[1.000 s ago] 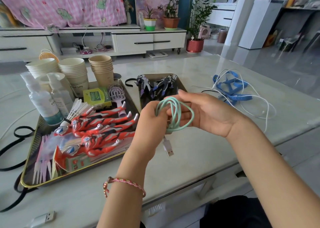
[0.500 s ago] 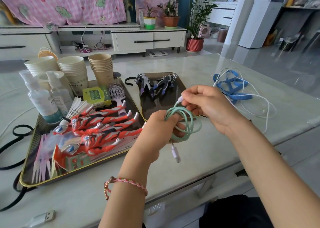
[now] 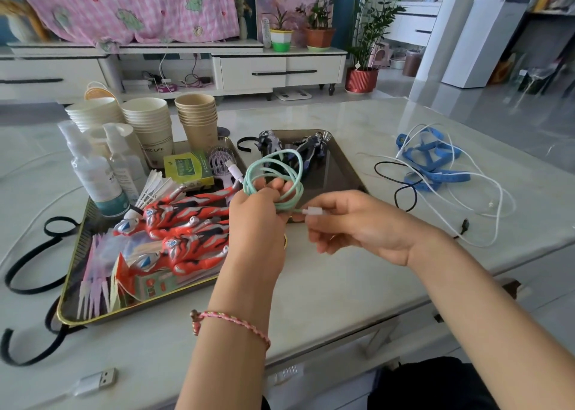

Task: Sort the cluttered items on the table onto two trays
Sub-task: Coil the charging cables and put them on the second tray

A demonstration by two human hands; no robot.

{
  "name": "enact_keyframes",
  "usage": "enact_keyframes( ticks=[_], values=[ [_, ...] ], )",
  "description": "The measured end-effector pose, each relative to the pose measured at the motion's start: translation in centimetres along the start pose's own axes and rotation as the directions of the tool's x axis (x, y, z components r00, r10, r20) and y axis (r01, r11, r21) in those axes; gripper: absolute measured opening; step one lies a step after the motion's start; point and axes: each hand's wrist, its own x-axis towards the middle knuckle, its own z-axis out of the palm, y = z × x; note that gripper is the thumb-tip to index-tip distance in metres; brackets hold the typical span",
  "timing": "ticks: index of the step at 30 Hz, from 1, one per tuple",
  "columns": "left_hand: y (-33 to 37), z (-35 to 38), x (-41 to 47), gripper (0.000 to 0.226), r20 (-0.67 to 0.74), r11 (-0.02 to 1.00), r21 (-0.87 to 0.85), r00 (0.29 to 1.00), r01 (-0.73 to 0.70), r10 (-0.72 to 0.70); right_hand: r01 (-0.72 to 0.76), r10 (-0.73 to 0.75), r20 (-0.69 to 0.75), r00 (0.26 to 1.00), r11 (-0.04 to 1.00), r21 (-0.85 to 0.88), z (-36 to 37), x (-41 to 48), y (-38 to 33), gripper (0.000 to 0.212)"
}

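My left hand (image 3: 256,223) grips a coiled mint-green cable (image 3: 273,176) above the near edge of the right tray (image 3: 345,173). My right hand (image 3: 357,223) pinches the cable's white plug end (image 3: 314,212) beside the coil. Another white plug sticks out at the coil's upper left. The right tray holds two dark toy figures (image 3: 292,148). The left tray (image 3: 73,285) carries red toy figures (image 3: 186,223), bottles, paper cups, a green box, a brush and pale plastic forks.
Blue straps (image 3: 432,160), a white cable (image 3: 497,210) and a thin black cable (image 3: 404,188) lie tangled on the table at the right. Black straps (image 3: 31,263) lie left of the left tray. A USB plug (image 3: 96,380) rests near the front edge.
Both hands have shifted with the coil toward the trays. My right hand has let go of the loops and now pinches the plug end low beside the coil.
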Motion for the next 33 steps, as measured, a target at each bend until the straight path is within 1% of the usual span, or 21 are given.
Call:
enact_keyframes(
  ticks=[3,5,6,8,9,11,13,15,17,19,21,23,24,25,26,27,28,29,31,32,33],
  values=[
    [-0.3,0.0,-0.1,0.020,-0.012,0.994,0.104,1.000,-0.025,0.026,0.088,-0.094,-0.181,0.979,0.995,-0.042,0.1,0.5,0.2,0.012],
    [-0.5,0.0,-0.1,0.019,-0.050,0.990,0.136,0.998,-0.027,0.034,0.174,-0.164,-0.270,0.949,0.985,0.013,0.3,0.7,0.2,0.015],
    [-0.7,0.0,0.0,0.023,-0.078,0.992,0.128,0.997,-0.013,0.023,0.217,-0.193,-0.293,0.937,0.975,0.050,0.4,0.6,0.1,0.016],
    [-0.7,0.0,0.2,0.033,-0.153,0.995,0.099,0.988,0.002,0.014,0.282,-0.252,-0.273,0.928,0.957,0.075,0.6,0.5,-0.1,0.018],
    [-0.9,0.0,0.2,0.033,-0.185,0.993,0.118,0.982,-0.006,0.028,0.306,-0.282,-0.248,0.927,0.950,0.062,0.8,0.5,-0.1,0.019],
    [-1.1,-0.1,0.1,0.023,-0.235,0.962,0.268,0.965,-0.047,0.112,0.346,-0.333,-0.200,0.922,0.938,0.033,1.2,0.5,-0.1,0.023],
    [-1.4,0.0,-0.4,0.016,-0.206,0.897,0.421,0.949,-0.136,0.241,0.394,-0.388,-0.184,0.903,0.919,-0.006,1.5,0.6,0.1,0.026],
    [-1.7,0.1,-0.7,0.018,-0.140,0.846,0.487,0.936,-0.218,0.322,0.431,-0.436,-0.180,0.882,0.900,-0.067,1.5,0.8,0.1,0.029],
    [-2.0,0.3,-0.7,0.019,-0.068,0.808,0.525,0.933,-0.268,0.354,0.441,-0.467,-0.197,0.862,0.882,-0.165,1.5,0.9,0.1,0.027],
    [-2.5,0.5,-0.8,0.020,0.007,0.793,0.527,0.934,-0.307,0.357,0.433,-0.515,-0.201,0.833,0.834,-0.342,1.4,1.0,0.2,0.024],
    [-3.0,0.5,-0.9,0.029,0.057,0.785,0.519,0.930,-0.338,0.363,0.382,-0.542,-0.189,0.819,0.761,-0.524,1.3,1.3,0.5,0.025],
    [-3.5,0.5,-1.1,0.033,0.110,0.767,0.523,0.921,-0.373,0.373,0.317,-0.533,-0.224,0.816,0.736,-0.599,1.0,1.7,0.7,0.024],
    [-3.6,0.5,-1.2,0.035,0.142,0.745,0.537,0.913,-0.396,0.382,0.300,-0.535,-0.270,0.801,0.748,-0.592,1.0,1.8,0.7,0.021],
    [-3.7,0.5,-1.2,0.036,0.171,0.719,0.550,0.901,-0.424,0.400,0.293,-0.522,-0.341,0.782,0.790,-0.539,1.0,1.9,0.7,0.018],
    [-3.7,0.6,-1.2,0.037,0.206,0.691,0.563,0.887,-0.454,0.414,0.304,-0.486,-0.430,0.761,0.853,-0.425,1.0,2.0,0.6,0.013],
    [-3.6,0.6,-1.3,0.038,0.246,0.669,0.565,0.872,-0.483,0.422,0.331,-0.407,-0.519,0.752,0.913,-0.238,1.2,2.0,0.3,0.010],
    [-3.5,0.7,-1.4,0.039,0.287,0.656,0.559,0.861,-0.507,0.420,0.347,-0.306,-0.589,0.748,0.937,-0.045,1.4,1.9,0.1,0.014],
    [-3.6,0.6,-1.3,0.038,0.322,0.648,0.555,0.853,-0.522,0.411,0.356,-0.218,-0.632,0.743,0.929,0.098,1.4,2.0,0.0,0.020],
    [-3.5,0.5,-1.1,0.029,0.366,0.643,0.562,0.853,-0.521,0.372,0.334,-0.145,-0.671,0.727,0.928,0.162,1.5,2.3,0.1,0.031],
    [-3.4,0.4,-1.0,0.024,0.371,0.641,0.569,0.856,-0.516,0.359,0.310,-0.133,-0.664,0.736,0.938,0.156,1.3,2.4,0.1,0.034],
    [-3.4,0.3,-0.9,0.024,0.370,0.646,0.568,0.859,-0.511,0.354,0.278,-0.126,-0.633,0.763,0.949,0.147,1.2,2.6,0.0,0.039]
  ],
)
